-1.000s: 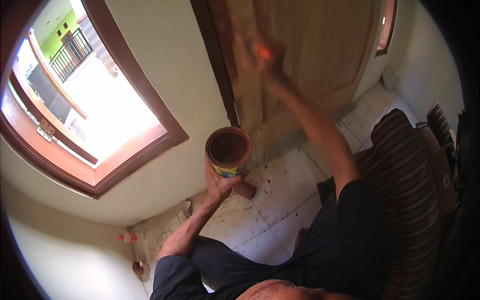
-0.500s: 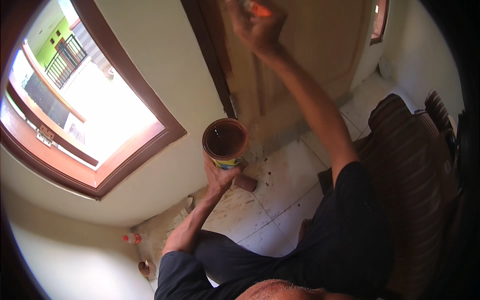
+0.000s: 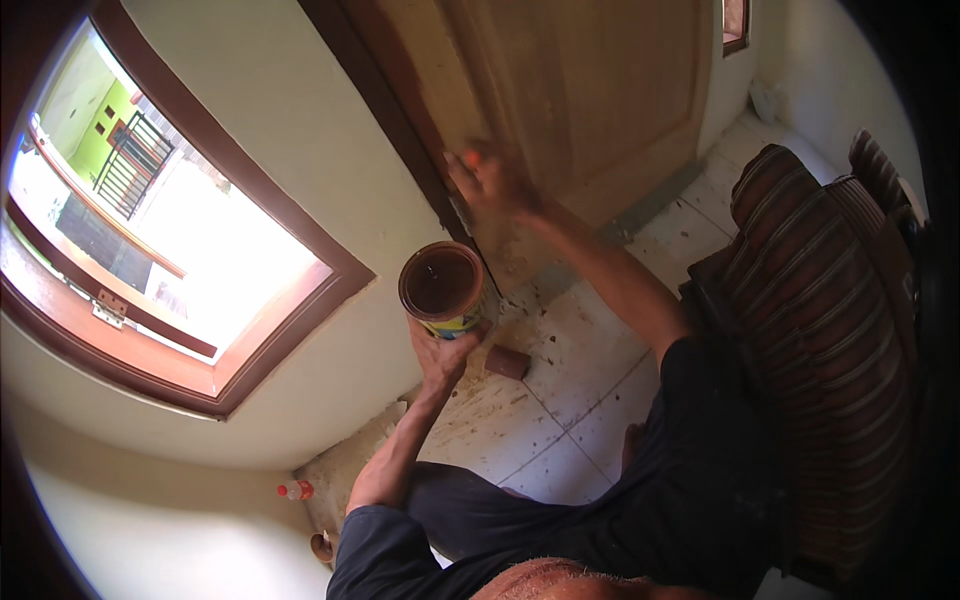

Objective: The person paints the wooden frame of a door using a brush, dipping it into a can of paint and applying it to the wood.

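Observation:
My left hand (image 3: 444, 357) is wrapped round the lower side of an open paint can (image 3: 443, 281), held upright with dark brown liquid inside and a yellow and blue label. In front of a pale wooden door (image 3: 570, 90), my right hand (image 3: 498, 182) is closed on a paintbrush (image 3: 472, 157) with an orange-red handle. Motion blurs this hand, and the bristles cannot be made out. It is near the door's left edge, where a strip is darker brown beside the dark door frame (image 3: 385, 120). Whether the brush touches the wood, I cannot tell.
A brown block (image 3: 507, 362) lies on the spotted, tiled floor (image 3: 540, 440) below the can. An open window (image 3: 230, 395) is on the left. Striped brown cushions (image 3: 815, 300) are piled on the right. A red-capped bottle (image 3: 296, 490) is near the left wall.
My right hand has come down the door toward its lower left edge with the brush. The paint can stays in my left hand. The view has shifted a little.

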